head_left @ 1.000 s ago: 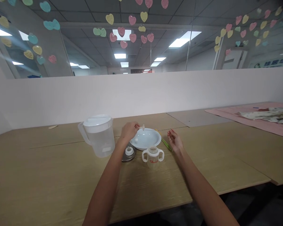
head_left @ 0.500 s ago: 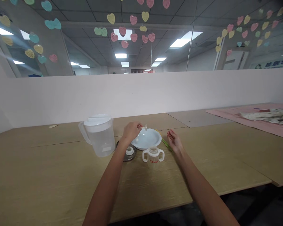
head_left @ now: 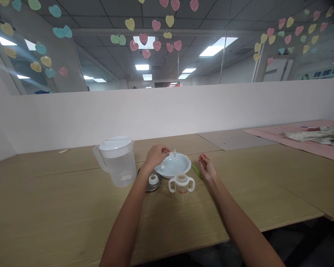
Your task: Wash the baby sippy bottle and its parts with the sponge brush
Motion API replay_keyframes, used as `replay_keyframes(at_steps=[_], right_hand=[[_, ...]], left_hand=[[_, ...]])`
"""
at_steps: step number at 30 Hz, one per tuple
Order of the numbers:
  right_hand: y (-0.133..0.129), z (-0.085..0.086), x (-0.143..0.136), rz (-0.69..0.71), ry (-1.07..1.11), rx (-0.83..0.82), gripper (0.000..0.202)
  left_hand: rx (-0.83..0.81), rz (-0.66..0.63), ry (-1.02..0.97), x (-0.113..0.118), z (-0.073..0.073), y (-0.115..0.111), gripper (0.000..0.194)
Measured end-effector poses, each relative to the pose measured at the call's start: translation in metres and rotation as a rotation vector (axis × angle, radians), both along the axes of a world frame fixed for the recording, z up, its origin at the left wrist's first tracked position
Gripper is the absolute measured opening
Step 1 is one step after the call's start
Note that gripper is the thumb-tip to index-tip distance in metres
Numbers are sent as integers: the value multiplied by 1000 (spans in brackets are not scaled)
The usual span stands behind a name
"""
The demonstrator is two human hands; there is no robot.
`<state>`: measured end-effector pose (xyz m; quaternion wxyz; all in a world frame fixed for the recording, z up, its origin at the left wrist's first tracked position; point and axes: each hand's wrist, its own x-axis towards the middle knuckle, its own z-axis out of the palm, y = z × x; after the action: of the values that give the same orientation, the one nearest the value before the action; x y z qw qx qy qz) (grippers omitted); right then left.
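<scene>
My left hand (head_left: 156,155) pinches a small translucent tube-like piece (head_left: 174,152) above a white bowl (head_left: 185,170). A small white round thing (head_left: 163,167) shows over the left part of the bowl. My right hand (head_left: 207,166) hovers right of the bowl, palm turned inward, fingers loosely curled, with nothing visible in it. Beside it lies a green-and-yellow brush-like tool (head_left: 197,171). In front of the bowl stands a clear bottle (head_left: 181,190) with two white handles and an uncovered mouth. A white ring-shaped cap (head_left: 153,180) rests on a dark metal dish (head_left: 155,187), partly behind my left forearm.
A lidded clear pitcher (head_left: 119,165) stands to the left, holding what looks like water. A pink cloth (head_left: 269,138) with pale fabric on it covers the table's (head_left: 72,207) far right. Behind runs a white wall (head_left: 167,111) below glass with heart-shaped notes.
My left hand has shifted slightly right with the translucent piece, still over the bowl. My right hand stays almost where it was. The view has tilted a little.
</scene>
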<state>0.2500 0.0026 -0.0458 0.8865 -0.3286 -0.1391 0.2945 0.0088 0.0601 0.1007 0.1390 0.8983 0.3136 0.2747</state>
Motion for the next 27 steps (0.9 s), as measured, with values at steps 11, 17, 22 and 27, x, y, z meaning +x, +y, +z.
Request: replay_keyframes(at_steps=[11,17,22,27], right_hand=[[-4,6,-3,61,19,80,23],[-5,8,-6,75,-12,92,25],[-5,8,-7,80,-31,81,27],[-4,8,-9,79,-51,68,26]], left_hand=[[-2,9,-30,3,-4,3,18],[29,14,11,7,-6,0,18],[92,33,67,12,-10,-4,18],[168,65,98,14,-9,-10,20]])
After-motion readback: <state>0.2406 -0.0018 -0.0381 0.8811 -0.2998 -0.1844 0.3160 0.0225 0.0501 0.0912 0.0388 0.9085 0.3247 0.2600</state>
